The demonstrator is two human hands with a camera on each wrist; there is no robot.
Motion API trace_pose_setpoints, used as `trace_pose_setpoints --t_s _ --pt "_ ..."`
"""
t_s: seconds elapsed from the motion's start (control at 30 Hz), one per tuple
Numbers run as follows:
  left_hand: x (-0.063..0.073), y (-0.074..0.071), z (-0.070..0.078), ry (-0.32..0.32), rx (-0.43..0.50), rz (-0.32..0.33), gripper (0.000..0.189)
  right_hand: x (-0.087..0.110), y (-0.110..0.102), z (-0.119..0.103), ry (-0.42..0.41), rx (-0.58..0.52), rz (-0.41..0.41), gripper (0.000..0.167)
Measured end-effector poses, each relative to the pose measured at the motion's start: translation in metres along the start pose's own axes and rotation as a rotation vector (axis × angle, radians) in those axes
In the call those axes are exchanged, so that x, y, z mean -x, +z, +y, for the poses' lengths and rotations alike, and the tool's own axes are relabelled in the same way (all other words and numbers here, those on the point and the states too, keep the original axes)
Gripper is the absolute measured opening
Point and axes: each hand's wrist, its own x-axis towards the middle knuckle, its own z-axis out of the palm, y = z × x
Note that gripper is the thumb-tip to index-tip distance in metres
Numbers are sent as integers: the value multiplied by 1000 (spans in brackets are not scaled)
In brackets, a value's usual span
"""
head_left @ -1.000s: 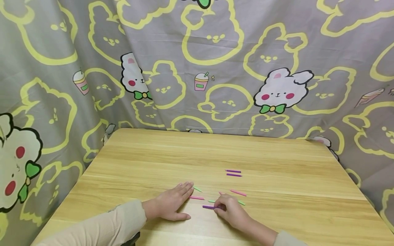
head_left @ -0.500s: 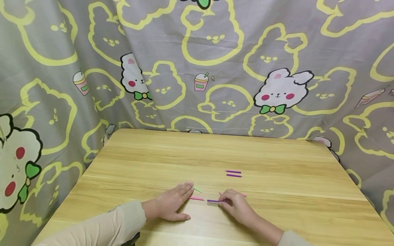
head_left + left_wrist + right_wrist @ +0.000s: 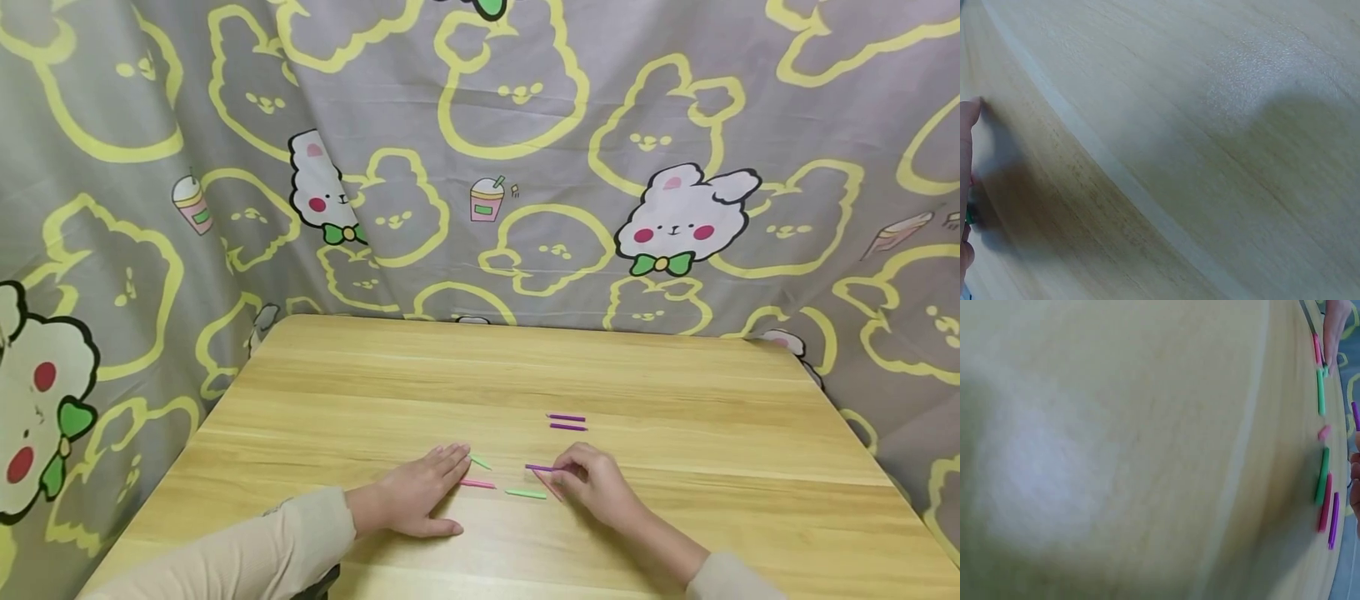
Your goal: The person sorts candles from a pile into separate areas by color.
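My right hand pinches a thin purple stick by its right end, over a slanted pink stick. The held purple stick juts from the fingers at the edge of the right wrist view. Left of that hand lies a green stick. My left hand rests flat on the table, fingers spread, with a green stick and a pink stick at its fingertips. Another green stick and pink stick show in the right wrist view; the right hand hides them in the head view.
Two purple sticks lie side by side farther back on the wooden table. A patterned grey curtain hangs behind and around the table.
My right hand has carried the purple stick away from me and to the right, past the green stick, which shows again. The left hand stays where it was.
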Motion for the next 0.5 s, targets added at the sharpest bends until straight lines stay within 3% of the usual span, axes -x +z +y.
trace_pose_setpoints --t_s 0.5 --pt "-1 -2 0 0 1 -10 84 -9 -14 13 54 51 68 11"
